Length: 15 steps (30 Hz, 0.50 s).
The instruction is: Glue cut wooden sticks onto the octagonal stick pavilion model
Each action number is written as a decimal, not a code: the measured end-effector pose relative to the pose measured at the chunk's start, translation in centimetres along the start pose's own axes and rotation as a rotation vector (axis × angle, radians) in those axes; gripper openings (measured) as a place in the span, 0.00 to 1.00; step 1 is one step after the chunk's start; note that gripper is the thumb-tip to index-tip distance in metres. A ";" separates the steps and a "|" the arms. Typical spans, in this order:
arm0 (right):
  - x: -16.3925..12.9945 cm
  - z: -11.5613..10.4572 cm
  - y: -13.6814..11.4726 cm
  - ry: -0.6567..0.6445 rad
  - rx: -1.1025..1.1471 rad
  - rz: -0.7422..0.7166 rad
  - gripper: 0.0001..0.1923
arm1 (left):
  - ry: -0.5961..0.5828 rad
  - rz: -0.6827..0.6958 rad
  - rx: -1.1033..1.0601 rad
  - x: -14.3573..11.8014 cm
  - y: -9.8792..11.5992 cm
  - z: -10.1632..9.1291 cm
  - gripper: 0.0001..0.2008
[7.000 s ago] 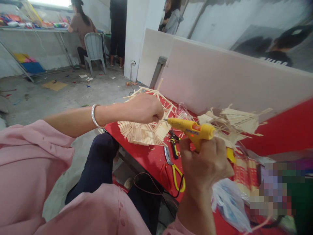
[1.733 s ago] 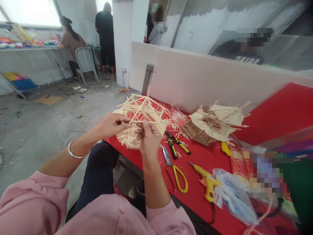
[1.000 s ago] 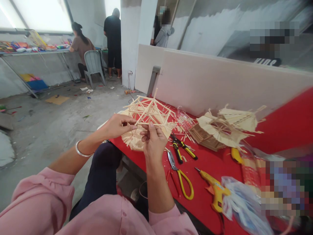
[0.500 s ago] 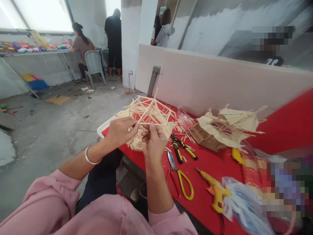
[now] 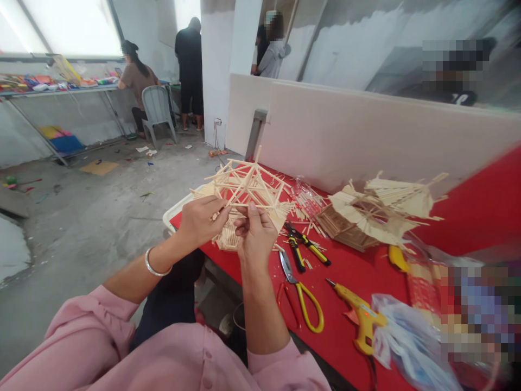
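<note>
One red table [image 5: 468, 217] across the right, backed by one white board [image 5: 366, 136]. Beyond, on the grey floor [image 5: 81, 206], one long bench [image 5: 61, 89] with coloured clutter, one grey chair [image 5: 157, 108] at it. Four other people in the background: one seated [image 5: 136, 76] at the bench, one standing in black [image 5: 190, 54], one in grey [image 5: 274, 51] past the pillar, one behind the board, mostly blurred.

On the table, two stick models. Nearer one, a frame [image 5: 248, 187] of thin sticks, raised at the table's near-left corner, above a flat fan of sticks [image 5: 228, 236] lying on the red surface. Second model [image 5: 378, 209] further right, well apart from the hands, resting on the table untouched.

Two hands, both at the frame, close together. Left hand [image 5: 201, 220] pinching a stick at the frame's lower left edge, thumb and fingers closed on it; one silver bangle [image 5: 152, 266] on that wrist. Right hand [image 5: 256, 233] just beside, fingertips [image 5: 253, 207] pressed up against a horizontal stick of the frame, clamped on it.

Tools on the table right of the hands: one pair of pliers [image 5: 303, 250] with black and yellow grips, one pair of yellow-handled scissors [image 5: 303, 293], one yellow glue gun [image 5: 358, 315] lying flat, nozzle toward the hands. One clear plastic bag [image 5: 407, 342] touching the gun's rear. Loose stick offcuts scattered near the pliers, too many and too small to count.
</note>
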State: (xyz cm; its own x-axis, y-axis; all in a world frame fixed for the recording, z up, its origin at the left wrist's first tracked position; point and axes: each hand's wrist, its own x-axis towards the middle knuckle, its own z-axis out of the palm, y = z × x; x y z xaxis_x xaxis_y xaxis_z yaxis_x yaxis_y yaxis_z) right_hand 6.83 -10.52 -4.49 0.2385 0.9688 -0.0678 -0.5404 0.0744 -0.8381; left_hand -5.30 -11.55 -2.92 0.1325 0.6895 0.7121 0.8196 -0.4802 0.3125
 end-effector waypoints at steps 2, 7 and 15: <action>0.0 0.0 0.0 -0.002 0.005 0.001 0.16 | 0.012 0.003 0.012 0.0 0.1 0.0 0.11; -0.1 -0.1 0.1 -0.012 0.034 0.005 0.16 | 0.024 0.002 0.023 -0.2 0.3 0.1 0.10; 0.0 -0.2 0.3 -0.029 0.005 0.006 0.18 | 0.032 -0.006 0.038 -0.4 0.3 0.1 0.10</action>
State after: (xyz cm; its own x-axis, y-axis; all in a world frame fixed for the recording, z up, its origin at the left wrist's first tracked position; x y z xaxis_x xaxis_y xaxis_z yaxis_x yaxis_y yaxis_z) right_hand 6.89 -10.51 -4.85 0.2119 0.9756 -0.0570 -0.5456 0.0697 -0.8351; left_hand -5.07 -11.84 -3.19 0.1103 0.6742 0.7302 0.8407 -0.4552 0.2933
